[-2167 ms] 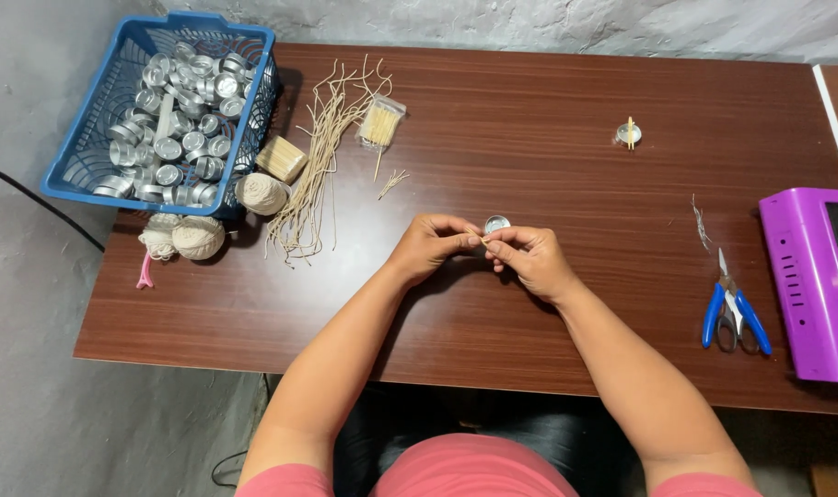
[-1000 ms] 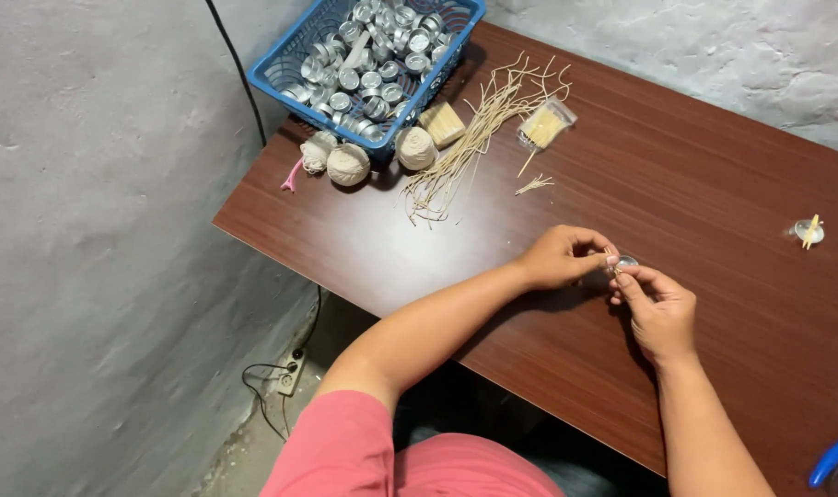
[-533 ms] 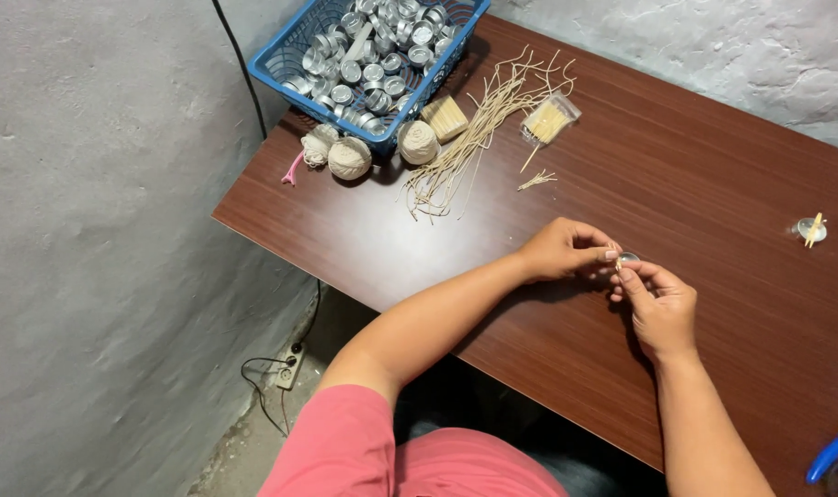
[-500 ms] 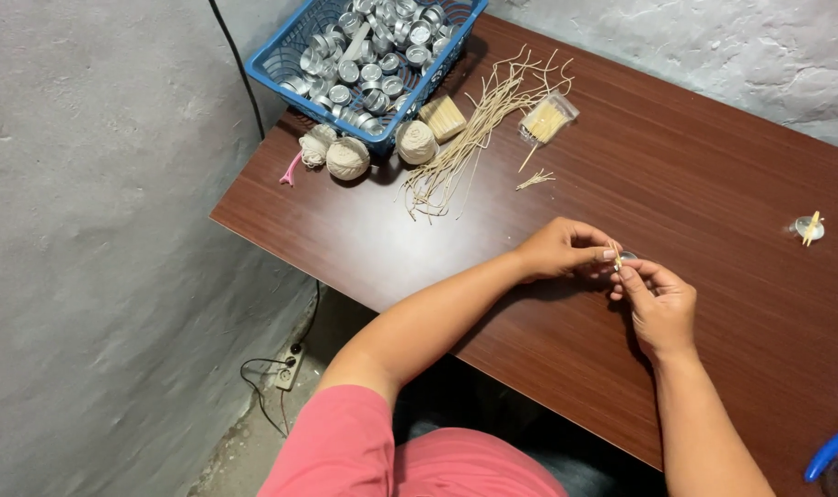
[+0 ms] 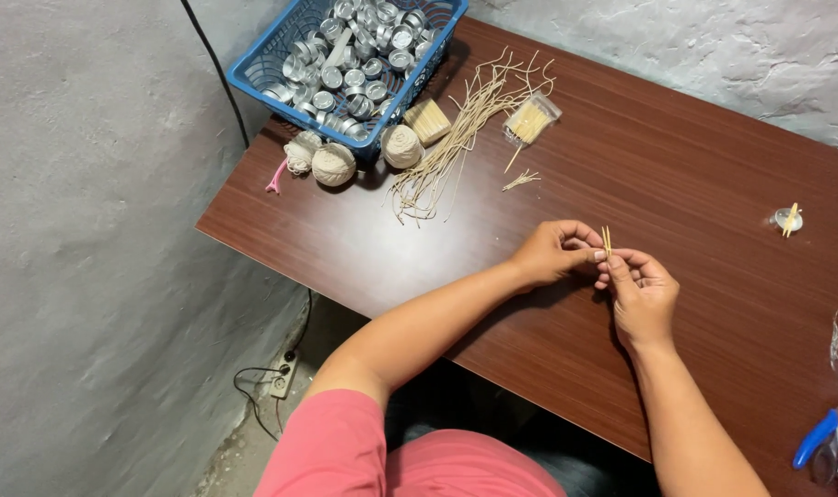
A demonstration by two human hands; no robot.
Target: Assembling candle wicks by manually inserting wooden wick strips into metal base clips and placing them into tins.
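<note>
My left hand (image 5: 550, 251) and my right hand (image 5: 642, 293) meet over the brown table (image 5: 677, 166), fingertips pinched together. Between them stands a pair of thin pale sticks (image 5: 606, 239), pointing up. A small item under the fingertips is hidden. Far to the right lies a small round metal cup with a stick across it (image 5: 788, 219).
A blue basket (image 5: 261, 85) of several small metal cups sits at the table's far left corner. Beside it lie balls of twine (image 5: 333, 164), a spread of cut twine strands (image 5: 456, 138) and a small packet of sticks (image 5: 532, 118). Blue-handled scissors (image 5: 829, 440) lie at the right edge.
The view has swung left and tilted since the earliest frame. My hands stay together at the same spot; the pale sticks now stand up clearly between the fingertips.
</note>
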